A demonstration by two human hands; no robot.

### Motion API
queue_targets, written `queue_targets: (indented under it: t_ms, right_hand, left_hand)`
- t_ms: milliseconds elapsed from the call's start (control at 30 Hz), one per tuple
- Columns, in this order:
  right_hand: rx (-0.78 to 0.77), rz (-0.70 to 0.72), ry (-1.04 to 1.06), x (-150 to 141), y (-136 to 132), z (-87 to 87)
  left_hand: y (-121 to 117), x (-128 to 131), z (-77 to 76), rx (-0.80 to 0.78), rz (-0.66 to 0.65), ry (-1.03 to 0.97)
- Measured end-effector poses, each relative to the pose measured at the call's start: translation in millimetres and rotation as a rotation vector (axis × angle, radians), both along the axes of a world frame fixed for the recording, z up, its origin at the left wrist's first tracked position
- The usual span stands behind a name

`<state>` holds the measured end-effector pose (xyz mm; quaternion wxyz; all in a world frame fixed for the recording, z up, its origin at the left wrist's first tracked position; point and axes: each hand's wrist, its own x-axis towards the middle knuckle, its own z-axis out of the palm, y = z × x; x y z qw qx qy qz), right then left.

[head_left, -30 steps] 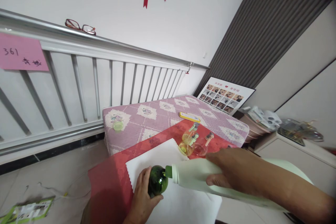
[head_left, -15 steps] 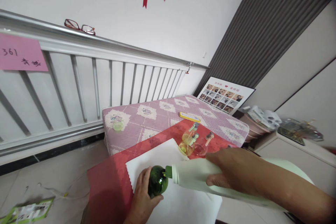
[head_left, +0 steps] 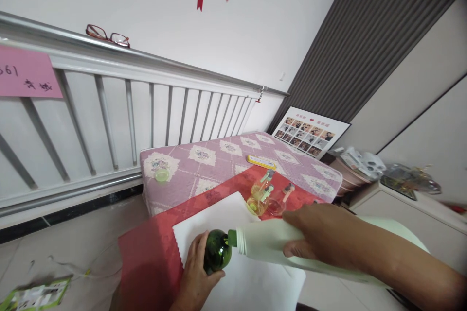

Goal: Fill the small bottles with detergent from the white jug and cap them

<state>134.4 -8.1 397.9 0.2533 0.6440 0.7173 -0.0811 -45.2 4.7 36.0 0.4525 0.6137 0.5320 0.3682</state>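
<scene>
My left hand (head_left: 199, 272) is closed around a dark green glass bottle (head_left: 216, 252) with a round body, above the white sheet (head_left: 251, 282). Gripped in my right hand (head_left: 314, 231) is a large pale green jug (head_left: 262, 239), tipped nearly level with its neck pointing left. Its threaded mouth meets the green bottle's short neck (head_left: 232, 238), and the two seem to touch. Whether liquid flows between them cannot be made out. Behind the jug stand several small glass bottles, one with yellow liquid (head_left: 257, 205) and one pinkish (head_left: 276, 207).
A red cloth (head_left: 149, 248) lies under the sheet on a table with a purple patterned cover (head_left: 186, 167). A pale green cap (head_left: 162, 175) and a yellow case (head_left: 261, 162) rest there. Behind run a white radiator (head_left: 160, 112) and a photo board (head_left: 310, 131).
The whole view has shifted slightly, so everything sits a little further left. Both hands keep their hold, and the jug's mouth stays against the green bottle's neck.
</scene>
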Motion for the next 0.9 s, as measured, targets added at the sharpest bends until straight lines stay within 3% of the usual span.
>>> queue_targets:
  t_ms: [900]
  right_hand:
    - [-0.013, -0.005, -0.025, -6.0, 0.1, 2.2]
  left_hand:
    - [-1.1, -0.3, 5.9, -0.026, -0.006, 0.018]
